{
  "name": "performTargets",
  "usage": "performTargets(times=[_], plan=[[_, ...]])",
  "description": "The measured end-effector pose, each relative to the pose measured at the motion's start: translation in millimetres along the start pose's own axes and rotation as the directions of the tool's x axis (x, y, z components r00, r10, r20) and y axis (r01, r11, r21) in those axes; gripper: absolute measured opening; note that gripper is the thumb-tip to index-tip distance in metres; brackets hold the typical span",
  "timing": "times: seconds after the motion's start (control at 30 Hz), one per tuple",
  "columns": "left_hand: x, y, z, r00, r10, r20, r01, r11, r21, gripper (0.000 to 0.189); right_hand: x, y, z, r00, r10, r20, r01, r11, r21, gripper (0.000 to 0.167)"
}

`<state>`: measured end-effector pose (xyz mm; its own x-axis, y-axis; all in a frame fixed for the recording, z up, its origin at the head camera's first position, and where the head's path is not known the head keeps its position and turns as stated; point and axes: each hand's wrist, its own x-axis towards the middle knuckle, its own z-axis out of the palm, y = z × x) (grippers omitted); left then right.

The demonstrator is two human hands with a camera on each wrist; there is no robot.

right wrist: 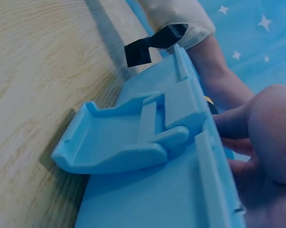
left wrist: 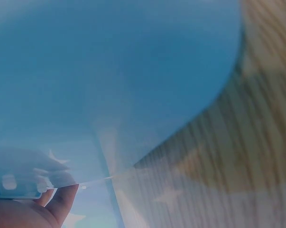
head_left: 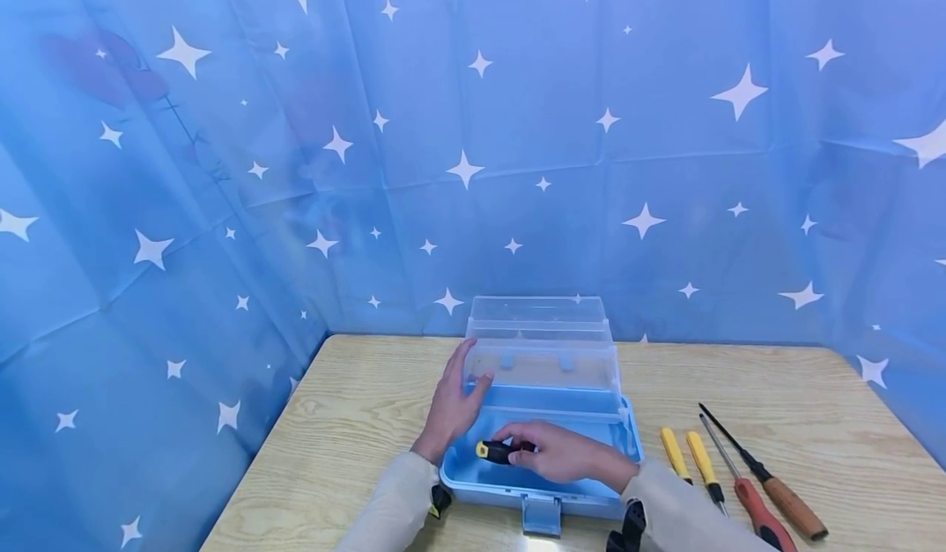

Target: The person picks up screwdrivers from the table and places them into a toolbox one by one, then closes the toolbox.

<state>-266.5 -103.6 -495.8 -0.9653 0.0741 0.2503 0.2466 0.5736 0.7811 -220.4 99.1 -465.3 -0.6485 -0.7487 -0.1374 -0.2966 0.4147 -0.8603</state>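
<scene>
A blue plastic toolbox [head_left: 461,486] stands on the table with its clear lid [head_left: 543,334] raised at the back. My left hand [head_left: 452,404] is at the lid's left edge, thumb in front and fingers behind it; the left wrist view shows fingers [left wrist: 63,204] past the clear plastic. Inside the box's opening, my right hand [head_left: 550,451] grips a black tool handle with a yellow end [head_left: 493,452], held low over the floor of the box. The rest of that tool is hidden by the hand. The front latch [right wrist: 116,133] hangs unfastened.
Right of the box lie several screwdrivers: two with yellow handles [head_left: 674,451], one red and black [head_left: 755,503], one with a wooden handle [head_left: 794,507]. A starry blue curtain [head_left: 517,207] hangs behind the wooden table [head_left: 347,420].
</scene>
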Motion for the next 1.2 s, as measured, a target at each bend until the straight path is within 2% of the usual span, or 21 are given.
performTargets(times=[0.17, 0.43, 1.2], plan=[[0.2, -0.3, 0.9, 1.000, -0.016, 0.003, 0.016, 1.000, -0.007, 0.060, 1.0, 6, 3, 0.999, 0.043, -0.004, -0.043, 0.999, -0.002, 0.030], [1.4, -1.7, 1.6, 1.000, -0.001, 0.001, 0.001, 1.000, -0.004, 0.060, 2.7, 9, 3, 0.998, 0.065, -0.001, -0.065, 0.998, 0.002, 0.030], [0.7, -2.5, 1.4, 1.000, -0.009, -0.008, 0.009, 1.000, -0.007, 0.059, 5.4, 15, 4, 0.999, 0.044, 0.005, -0.044, 0.999, -0.026, 0.029]])
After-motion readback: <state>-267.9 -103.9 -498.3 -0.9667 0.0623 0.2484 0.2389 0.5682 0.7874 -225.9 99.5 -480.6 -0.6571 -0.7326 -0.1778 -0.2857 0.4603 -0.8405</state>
